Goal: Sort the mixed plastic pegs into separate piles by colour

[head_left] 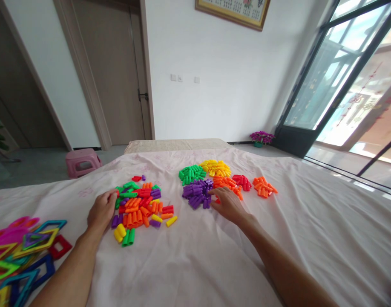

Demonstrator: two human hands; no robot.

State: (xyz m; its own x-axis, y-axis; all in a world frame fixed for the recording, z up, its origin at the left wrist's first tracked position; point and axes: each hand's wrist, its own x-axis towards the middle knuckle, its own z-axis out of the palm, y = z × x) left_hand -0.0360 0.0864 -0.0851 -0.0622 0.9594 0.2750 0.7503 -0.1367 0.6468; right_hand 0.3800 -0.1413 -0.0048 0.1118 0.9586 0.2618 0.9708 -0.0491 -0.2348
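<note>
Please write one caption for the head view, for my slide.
Left hand at a mixed-colour pile of small pieces, right hand at a purple pile.

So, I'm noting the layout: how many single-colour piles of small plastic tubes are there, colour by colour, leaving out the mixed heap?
Green plastic tube pile: 1
Yellow plastic tube pile: 1
Purple plastic tube pile: 1
Red plastic tube pile: 1
Orange plastic tubes: 2 (middle orange pile, far-right orange pile)
Total: 6 piles
</note>
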